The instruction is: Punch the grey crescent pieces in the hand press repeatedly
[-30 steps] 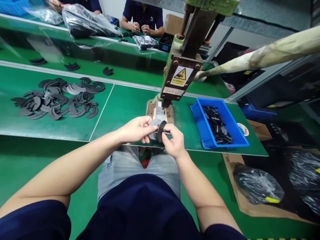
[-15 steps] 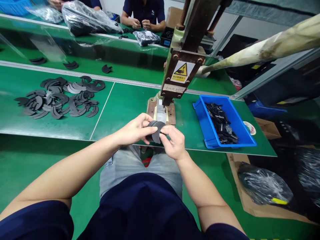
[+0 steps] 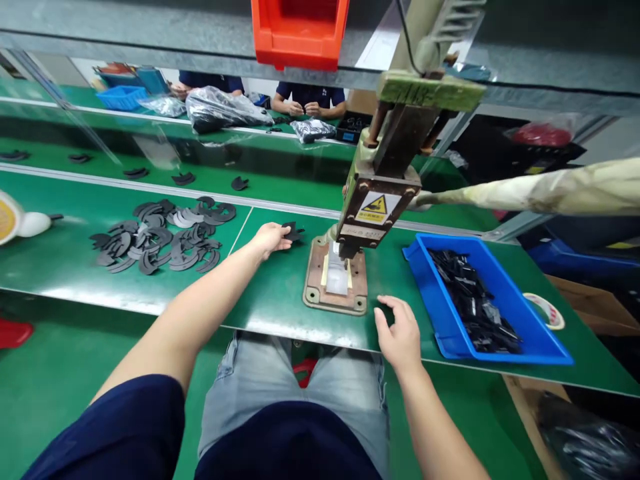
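Note:
My left hand [image 3: 273,241] is closed on a curved black plastic piece [image 3: 293,232], out over the bench to the left of the press. Fingers apart and holding nothing, my right hand [image 3: 399,327] hovers at the bench's front edge between the press and the blue bin. The hand press [image 3: 379,200] bears a yellow warning label, and its ram stands over a pale metal fixture [image 3: 337,272] on a brown base plate [image 3: 314,280]. Further left lies a loose heap of similar curved dark pieces [image 3: 159,237].
A blue bin [image 3: 500,293] of small black parts stands at right, with a tape roll [image 3: 547,311] beside it. Several curved pieces [image 3: 183,179] lie on the strip behind the rail. An orange bin [image 3: 300,33] hangs overhead. Two people sit across the bench.
My hands have parted. The left has carried the curved piece leftward and away from me; the right has let go and moved right. The view has tilted up.

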The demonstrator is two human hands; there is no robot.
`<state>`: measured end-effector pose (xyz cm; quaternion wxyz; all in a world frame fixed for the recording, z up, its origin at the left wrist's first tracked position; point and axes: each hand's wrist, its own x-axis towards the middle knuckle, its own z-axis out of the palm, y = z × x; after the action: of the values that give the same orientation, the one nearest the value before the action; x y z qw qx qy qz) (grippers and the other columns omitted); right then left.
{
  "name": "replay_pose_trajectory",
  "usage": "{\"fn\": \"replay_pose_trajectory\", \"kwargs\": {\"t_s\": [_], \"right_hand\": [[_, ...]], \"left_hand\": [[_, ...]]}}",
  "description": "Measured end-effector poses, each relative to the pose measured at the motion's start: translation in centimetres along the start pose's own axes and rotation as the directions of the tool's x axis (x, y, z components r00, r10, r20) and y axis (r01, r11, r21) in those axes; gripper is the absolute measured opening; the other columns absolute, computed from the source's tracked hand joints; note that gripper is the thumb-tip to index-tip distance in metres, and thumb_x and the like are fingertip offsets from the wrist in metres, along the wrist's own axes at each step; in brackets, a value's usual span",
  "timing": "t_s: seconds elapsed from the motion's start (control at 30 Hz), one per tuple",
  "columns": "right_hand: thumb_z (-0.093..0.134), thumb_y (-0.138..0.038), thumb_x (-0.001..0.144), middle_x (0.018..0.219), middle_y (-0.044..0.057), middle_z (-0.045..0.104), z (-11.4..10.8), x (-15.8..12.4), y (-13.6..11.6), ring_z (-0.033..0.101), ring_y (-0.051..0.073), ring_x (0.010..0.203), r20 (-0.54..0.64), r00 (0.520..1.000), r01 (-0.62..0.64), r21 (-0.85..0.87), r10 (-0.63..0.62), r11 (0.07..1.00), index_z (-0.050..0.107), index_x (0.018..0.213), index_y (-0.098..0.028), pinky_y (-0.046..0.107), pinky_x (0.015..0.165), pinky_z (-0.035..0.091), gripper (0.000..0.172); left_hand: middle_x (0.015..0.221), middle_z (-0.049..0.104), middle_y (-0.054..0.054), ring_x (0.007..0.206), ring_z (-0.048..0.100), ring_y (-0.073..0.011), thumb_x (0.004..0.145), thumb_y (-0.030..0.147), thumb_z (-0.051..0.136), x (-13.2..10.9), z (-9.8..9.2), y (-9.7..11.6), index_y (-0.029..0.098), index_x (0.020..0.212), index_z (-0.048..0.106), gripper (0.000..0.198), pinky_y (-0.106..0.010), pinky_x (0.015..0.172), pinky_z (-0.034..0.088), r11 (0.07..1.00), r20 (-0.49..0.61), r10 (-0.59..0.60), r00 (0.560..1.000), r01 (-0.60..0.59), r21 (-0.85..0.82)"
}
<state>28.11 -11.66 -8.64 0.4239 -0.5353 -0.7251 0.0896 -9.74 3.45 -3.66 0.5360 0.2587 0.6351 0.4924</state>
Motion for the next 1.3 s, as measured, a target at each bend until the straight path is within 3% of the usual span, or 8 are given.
{"fn": "replay_pose_trajectory", "kwargs": {"t_s": [0.2, 0.4, 0.5, 0.67, 0.77, 0.93, 1.1, 1.3], "right_hand": [[0.058, -0.033, 0.098, 0.114, 0.01, 0.076, 0.6, -0.6, 0.1, 0.072, 0.025, 0.111, -0.015, 1.0, 0.016, -0.096, -0.017, 0.995, 0.071, 0.113, -0.023, 0.049, 0.098, 0.063, 0.022], [0.057, -0.033, 0.099, 0.113, 0.01, 0.076, 0.4, -0.7, 0.7, 0.073, 0.025, 0.11, 0.001, 1.0, 0.001, -0.142, -0.001, 0.99, 0.071, 0.112, -0.024, 0.049, 0.099, 0.062, 0.021], [0.057, -0.036, 0.098, 0.114, 0.01, 0.077, 0.4, -0.6, 1.0, 0.073, 0.027, 0.111, 0.01, 1.0, -0.007, -0.132, 0.008, 0.991, 0.071, 0.112, -0.025, 0.053, 0.101, 0.061, 0.023], [0.057, -0.047, 0.096, 0.109, 0.01, 0.078, 1.1, 0.0, 1.5, 0.075, 0.032, 0.104, -0.005, 1.0, -0.002, -0.14, 0.001, 0.99, 0.073, 0.11, -0.032, 0.059, 0.096, 0.061, 0.026], [0.058, -0.057, 0.092, 0.107, 0.009, 0.079, 1.6, 0.5, 1.4, 0.076, 0.035, 0.102, -0.031, 0.999, -0.017, -0.179, 0.012, 0.984, 0.074, 0.108, -0.043, 0.062, 0.092, 0.061, 0.026], [0.056, -0.061, 0.091, 0.106, 0.009, 0.08, 1.9, 0.8, 0.3, 0.076, 0.037, 0.101, -0.014, 1.0, -0.02, -0.217, 0.018, 0.976, 0.073, 0.105, -0.046, 0.066, 0.091, 0.061, 0.027], [0.056, -0.059, 0.091, 0.103, 0.008, 0.08, 1.8, 1.0, -0.4, 0.076, 0.037, 0.096, -0.036, 0.999, -0.011, -0.256, 0.002, 0.967, 0.071, 0.101, -0.045, 0.065, 0.087, 0.062, 0.022], [0.057, -0.051, 0.092, 0.105, 0.007, 0.079, 1.2, 0.9, 0.0, 0.077, 0.031, 0.1, 0.045, 0.999, 0.01, -0.303, 0.004, 0.953, 0.07, 0.101, -0.032, 0.057, 0.093, 0.063, 0.025]], "left_hand": [[0.075, 0.067, -0.001, 0.062, 0.07, -0.0081, 0.1, 0.011, 0.069, 7.5, 5.6, 4.5, 0.015, 0.099, 0.058, 0.011, -0.019, 0.071, 0.062, 0.996, -0.019, 0.081, 0.997, -0.081, -0.033], [0.08, 0.07, -0.004, 0.065, 0.069, -0.0103, 0.093, 0.014, 0.077, 7.1, 6.4, 3.2, 0.014, 0.096, 0.062, 0.015, -0.02, 0.068, 0.059, 0.994, 0.016, 0.092, 0.996, -0.093, 0.057], [0.09, 0.076, -0.004, 0.071, 0.07, -0.011, 0.091, 0.02, 0.081, 1.4, 3.0, 0.5, 0.018, 0.097, 0.068, 0.015, -0.021, 0.068, 0.057, 0.975, 0.077, 0.169, 0.983, -0.178, 0.132], [0.098, 0.079, -0.006, 0.093, 0.074, -0.0226, 0.104, 0.043, 0.064, -12.2, -6.2, -4.8, 0.027, 0.1, 0.076, 0.02, -0.035, 0.091, 0.059, 0.576, 0.554, 0.374, 0.744, -0.655, 0.489], [0.099, 0.079, -0.008, 0.096, 0.074, -0.0276, 0.107, 0.05, 0.056, -16.3, -11.5, -7.7, 0.031, 0.097, 0.074, 0.027, -0.043, 0.095, 0.058, 0.555, 0.454, 0.398, 0.797, -0.603, 0.573], [0.085, 0.072, -0.005, 0.081, 0.069, -0.0265, 0.105, 0.052, 0.056, -16.3, -16.0, -10.6, 0.032, 0.084, 0.065, 0.03, -0.047, 0.084, 0.058, 0.653, 0.207, 0.482, 0.851, -0.507, 0.562], [0.081, 0.072, -0.004, 0.078, 0.07, -0.0253, 0.104, 0.048, 0.059, -16.0, -16.4, -11.1, 0.033, 0.083, 0.064, 0.027, -0.046, 0.08, 0.059, 0.67, 0.278, 0.485, 0.829, -0.557, 0.49], [0.094, 0.074, -0.005, 0.085, 0.069, -0.0224, 0.102, 0.035, 0.066, -13.7, -20.1, -9.8, 0.027, 0.105, 0.07, 0.01, -0.039, 0.078, 0.058, 0.462, 0.105, 0.738, 0.667, -0.612, 0.642]]}}
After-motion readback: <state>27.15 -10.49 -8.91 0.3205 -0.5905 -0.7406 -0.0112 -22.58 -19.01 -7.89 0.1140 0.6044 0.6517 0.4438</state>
